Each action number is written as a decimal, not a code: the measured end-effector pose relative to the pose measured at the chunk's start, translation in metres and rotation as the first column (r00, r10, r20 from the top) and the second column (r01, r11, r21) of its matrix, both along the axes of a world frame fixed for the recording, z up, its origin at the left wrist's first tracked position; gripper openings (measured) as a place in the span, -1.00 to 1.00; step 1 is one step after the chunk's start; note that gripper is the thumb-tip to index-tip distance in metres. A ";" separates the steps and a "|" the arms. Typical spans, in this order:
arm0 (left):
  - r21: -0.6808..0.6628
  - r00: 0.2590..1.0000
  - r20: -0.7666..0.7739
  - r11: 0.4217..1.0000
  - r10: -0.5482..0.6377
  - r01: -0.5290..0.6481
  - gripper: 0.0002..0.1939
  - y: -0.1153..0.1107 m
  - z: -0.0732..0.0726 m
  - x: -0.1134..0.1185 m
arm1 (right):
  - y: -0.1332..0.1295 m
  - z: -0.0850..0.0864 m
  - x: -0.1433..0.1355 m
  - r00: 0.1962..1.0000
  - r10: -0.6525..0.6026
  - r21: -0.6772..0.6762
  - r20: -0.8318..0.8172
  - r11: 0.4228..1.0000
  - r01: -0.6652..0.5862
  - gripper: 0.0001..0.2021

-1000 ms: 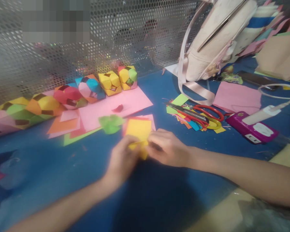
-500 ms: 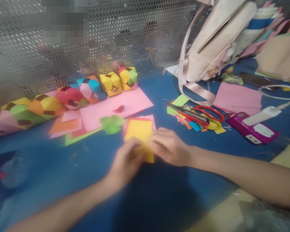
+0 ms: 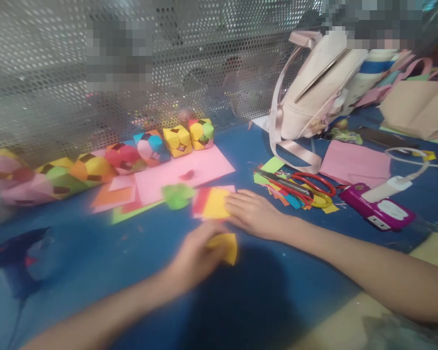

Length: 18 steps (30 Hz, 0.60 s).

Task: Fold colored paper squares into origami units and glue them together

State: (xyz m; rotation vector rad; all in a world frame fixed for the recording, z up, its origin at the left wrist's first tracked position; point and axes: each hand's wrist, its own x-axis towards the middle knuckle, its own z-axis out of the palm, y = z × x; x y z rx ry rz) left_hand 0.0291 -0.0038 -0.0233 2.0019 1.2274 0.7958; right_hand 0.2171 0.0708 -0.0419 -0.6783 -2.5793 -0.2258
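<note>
My left hand (image 3: pixel 200 250) pinches a small yellow piece of paper (image 3: pixel 229 247) above the blue table (image 3: pixel 138 272). Just beyond it, my right hand (image 3: pixel 250 211) lies with fingers extended on the right edge of a yellow paper sheet (image 3: pixel 215 203). That sheet rests on red and pink paper (image 3: pixel 199 200). A blurred green folded paper piece (image 3: pixel 177 195) sits left of the stack. Behind it, a small red paper scrap (image 3: pixel 187 175) lies on a large pink sheet (image 3: pixel 208 163).
Folded paper balls (image 3: pixel 122 158) line the metal mesh panel (image 3: pixel 219 63). Red-handled scissors (image 3: pixel 314 182) lie on paper scraps at right, beside a purple glue gun or power device (image 3: pixel 377 206) with a white plug and cable. A pale backpack (image 3: pixel 310 92) leans behind. A dark blue tool (image 3: pixel 16 257) lies left.
My left hand has drawn toward me with the small yellow paper, away from the yellow sheet. My right hand has flattened and its fingers have straightened onto that sheet. The view has shifted slightly.
</note>
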 end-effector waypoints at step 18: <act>0.091 0.876 -0.398 0.962 0.271 -0.256 -0.78 0.036 0.016 -0.036 | 0.004 0.010 0.011 0.842 -0.224 -0.297 -0.491 0.952 0.080 -0.81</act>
